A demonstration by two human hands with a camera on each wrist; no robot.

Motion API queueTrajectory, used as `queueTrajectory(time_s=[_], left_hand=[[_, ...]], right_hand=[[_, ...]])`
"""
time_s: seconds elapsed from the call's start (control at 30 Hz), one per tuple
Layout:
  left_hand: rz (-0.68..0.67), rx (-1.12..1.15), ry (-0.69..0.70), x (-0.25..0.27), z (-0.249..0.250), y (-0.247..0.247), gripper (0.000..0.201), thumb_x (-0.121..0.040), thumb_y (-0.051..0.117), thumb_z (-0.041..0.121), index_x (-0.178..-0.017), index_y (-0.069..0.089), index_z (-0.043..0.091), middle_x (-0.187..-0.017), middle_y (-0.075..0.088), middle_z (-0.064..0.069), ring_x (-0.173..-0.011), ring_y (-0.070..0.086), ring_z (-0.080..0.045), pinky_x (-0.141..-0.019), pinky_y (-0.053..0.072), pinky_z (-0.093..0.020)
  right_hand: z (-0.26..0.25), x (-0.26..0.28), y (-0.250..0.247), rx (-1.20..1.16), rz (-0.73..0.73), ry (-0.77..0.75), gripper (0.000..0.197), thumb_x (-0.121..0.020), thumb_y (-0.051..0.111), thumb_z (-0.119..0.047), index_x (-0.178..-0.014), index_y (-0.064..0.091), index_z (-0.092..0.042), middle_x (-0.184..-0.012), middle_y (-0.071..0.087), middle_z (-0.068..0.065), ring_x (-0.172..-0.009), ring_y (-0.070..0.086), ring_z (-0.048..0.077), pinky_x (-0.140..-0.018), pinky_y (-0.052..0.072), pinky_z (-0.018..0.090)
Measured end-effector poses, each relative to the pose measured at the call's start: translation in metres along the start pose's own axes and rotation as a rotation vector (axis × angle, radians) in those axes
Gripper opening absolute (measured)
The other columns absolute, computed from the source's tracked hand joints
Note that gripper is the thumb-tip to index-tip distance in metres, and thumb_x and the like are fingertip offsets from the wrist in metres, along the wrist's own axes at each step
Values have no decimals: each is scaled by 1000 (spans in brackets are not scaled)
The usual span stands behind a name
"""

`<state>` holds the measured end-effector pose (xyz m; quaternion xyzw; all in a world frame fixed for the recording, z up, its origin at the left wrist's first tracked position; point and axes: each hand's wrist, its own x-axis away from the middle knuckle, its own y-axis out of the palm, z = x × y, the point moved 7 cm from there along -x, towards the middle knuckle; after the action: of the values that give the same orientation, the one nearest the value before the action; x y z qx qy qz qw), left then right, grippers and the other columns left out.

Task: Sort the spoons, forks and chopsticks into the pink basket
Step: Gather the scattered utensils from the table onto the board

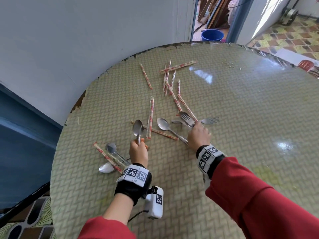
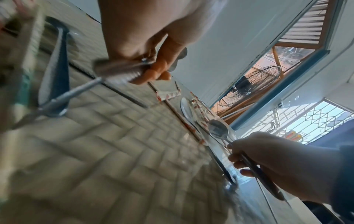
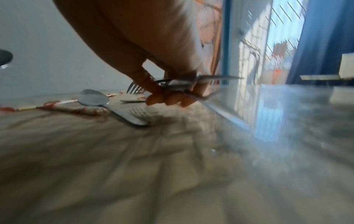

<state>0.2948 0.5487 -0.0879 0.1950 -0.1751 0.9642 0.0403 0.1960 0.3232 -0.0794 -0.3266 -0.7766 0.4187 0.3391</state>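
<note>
A blue bucket (image 1: 212,35) stands beyond the table (image 1: 241,135).

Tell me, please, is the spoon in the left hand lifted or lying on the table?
Lifted: the left hand grips the spoon by its handle, bowl raised above the table.

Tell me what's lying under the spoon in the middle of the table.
The spoon has its handle crossing over a wrapped chopstick pair; its bowl rests on the table. The handle's end runs under the right hand, so that part is hidden.
</note>
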Motion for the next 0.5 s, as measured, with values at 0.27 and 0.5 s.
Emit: queueTrajectory(time_s=[0.27,0.5], left_hand=[[186,-164,-68,-4,-17,-52,24,-86,50,12,-102,54,-5,-101,63,-23,-91,56,-37,-77,40,-36],[259,-155,-35,2,-26,-78,19,-81,58,3,-98,59,-5,-104,62,-22,-99,57,-37,-84,41,-37]], right_hand=[[-36,9,25,-69,-214,-268,33,-90,55,-20,-117,49,-1,-123,48,19,-114,48,34,-95,38,37],[-40,16,25,-10,-276,-212,28,-87,59,-31,-76,48,-8,-94,62,21,-97,59,36,-68,37,31]])
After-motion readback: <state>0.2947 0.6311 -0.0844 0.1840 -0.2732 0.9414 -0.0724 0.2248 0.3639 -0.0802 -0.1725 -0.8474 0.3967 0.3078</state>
